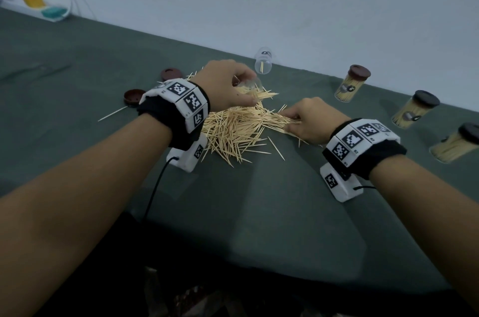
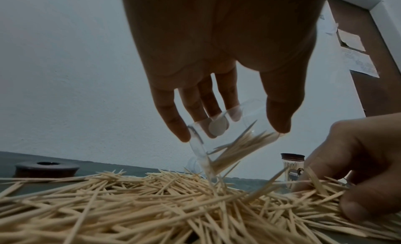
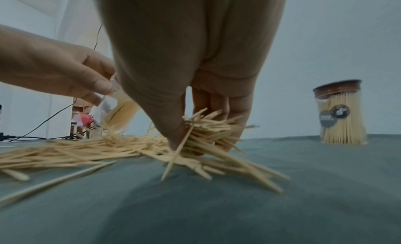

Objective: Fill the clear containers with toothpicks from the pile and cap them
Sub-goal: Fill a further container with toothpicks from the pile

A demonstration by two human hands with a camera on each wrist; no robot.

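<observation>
My left hand [image 1: 228, 83] grips 1 clear container [image 2: 225, 138], fingers on one side and thumb on the other, tilted w/ its mouth down toward the toothpick pile [image 1: 238, 130]; a partial bundle of picks sits inside it. My right hand [image 1: 311, 122], just right of that grip, pinches a bunch of toothpicks [image 3: 208, 127] between thumb and fingers at the pile's right edge, low on the green cloth [image 1: 259, 213].

Count so far: 3 filled, capped containers stand in a row well to the right of my right hand, the nearest [image 1: 350, 87], the middle [image 1: 412, 111] and the furthest right [image 1: 456, 145], each w/ a dark lid. 1 more clear container [image 1: 263, 62] stands just beyond my left hand, uncapped, only a couple of picks in it. 2 loose brown caps lie left of the left-hand grip: one [image 1: 171, 74] near the pile's far-left edge, the other [image 1: 133, 96] by my left wrist. A few stray picks [image 1: 112, 114] lie apart from the pile.
</observation>
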